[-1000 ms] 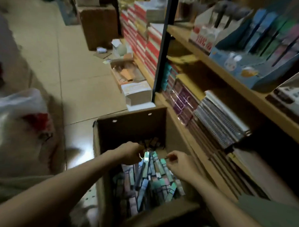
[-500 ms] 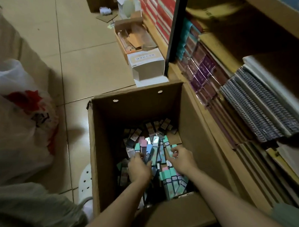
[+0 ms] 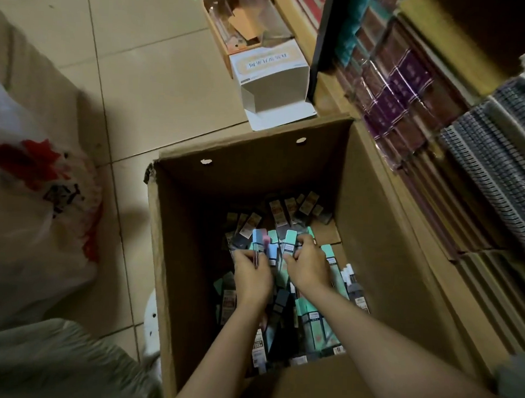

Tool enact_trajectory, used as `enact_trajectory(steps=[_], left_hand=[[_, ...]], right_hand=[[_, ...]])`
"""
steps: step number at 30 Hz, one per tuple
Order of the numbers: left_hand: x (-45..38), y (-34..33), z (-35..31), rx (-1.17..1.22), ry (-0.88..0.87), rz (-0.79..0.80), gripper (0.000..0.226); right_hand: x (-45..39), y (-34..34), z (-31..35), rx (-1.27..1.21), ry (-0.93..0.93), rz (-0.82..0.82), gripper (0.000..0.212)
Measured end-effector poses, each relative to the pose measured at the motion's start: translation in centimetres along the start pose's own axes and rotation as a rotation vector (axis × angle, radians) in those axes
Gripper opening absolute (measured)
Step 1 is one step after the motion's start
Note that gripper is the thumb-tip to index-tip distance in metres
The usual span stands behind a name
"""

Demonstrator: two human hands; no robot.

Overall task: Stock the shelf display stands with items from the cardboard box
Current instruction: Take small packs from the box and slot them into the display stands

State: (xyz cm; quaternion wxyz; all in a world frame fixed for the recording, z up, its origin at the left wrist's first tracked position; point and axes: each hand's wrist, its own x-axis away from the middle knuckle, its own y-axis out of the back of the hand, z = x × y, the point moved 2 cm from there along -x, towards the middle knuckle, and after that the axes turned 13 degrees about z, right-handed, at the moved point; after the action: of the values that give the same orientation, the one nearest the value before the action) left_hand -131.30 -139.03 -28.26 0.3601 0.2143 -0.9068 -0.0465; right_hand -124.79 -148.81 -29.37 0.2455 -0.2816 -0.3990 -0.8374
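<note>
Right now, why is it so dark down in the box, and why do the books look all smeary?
In the head view, the cardboard box has tall walls that shade the packets where the left hand and right hand dig; the floor outside is brighter; the shelf books at the right edge look streaked and soft, probably motion blur; the wide lens bends straight edges.

Cardboard box [image 3: 174,255] open above; tall walls hem the packets [image 3: 286,239]; shelf [image 3: 437,164] seemingly touching right.
</note>
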Motion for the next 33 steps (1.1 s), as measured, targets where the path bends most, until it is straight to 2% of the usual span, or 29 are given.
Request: enact_trajectory(steps=[3, 7, 10, 13, 17, 22, 24, 27, 30, 33], left_hand=[[0.0, -0.3, -0.1, 0.095, 0.021, 0.066, 0.019], [0.3, -0.6, -0.5, 0.081, 0.007, 0.174, 0.019], [0.8, -0.9, -0.8, 0.114, 0.01, 0.267, 0.026], [1.4, -1.1, -0.9, 0.195, 0.015, 0.272, 0.015], [2.2, -1.2, -1.8, 0.255, -0.004, 0.357, 0.008], [2.4, -1.1, -2.9, 0.177, -0.076, 0.507, 0.012], [1.8, -0.8, -2.8, 0.159, -0.085, 0.476, 0.019], [0.4, -0.4, -2.5, 0.227, -0.029, 0.328, 0.022], [-0.9, 0.1, -2.4, 0.321, 0.0, 0.213, 0.022], [-1.4, 0.8, -2.1, 0.375, 0.023, 0.165, 0.023]], right_hand=[[0.0, 0.4, -0.5, -0.054, -0.011, 0.012, 0.044], [0.4, 1.8, -1.4, -0.182, 0.037, 0.009, 0.059], [1.3, 3.3, -2.0, -0.369, 0.045, 0.051, 0.06], [2.6, 4.5, -2.4, -0.551, 0.066, 0.131, 0.059], [4.2, 5.1, -2.2, -0.582, 0.129, 0.184, 0.058], [4.1, 5.3, -1.1, -0.582, 0.176, 0.193, 0.058], [3.4, 5.5, -0.2, -0.528, 0.183, 0.207, 0.055], [1.3, 5.8, 1.2, -0.357, 0.172, 0.158, 0.048], [-1.5, 5.7, 1.9, -0.055, 0.084, 0.117, 0.049], [-3.4, 4.9, 2.5, 0.021, 0.006, 0.094, 0.047]])
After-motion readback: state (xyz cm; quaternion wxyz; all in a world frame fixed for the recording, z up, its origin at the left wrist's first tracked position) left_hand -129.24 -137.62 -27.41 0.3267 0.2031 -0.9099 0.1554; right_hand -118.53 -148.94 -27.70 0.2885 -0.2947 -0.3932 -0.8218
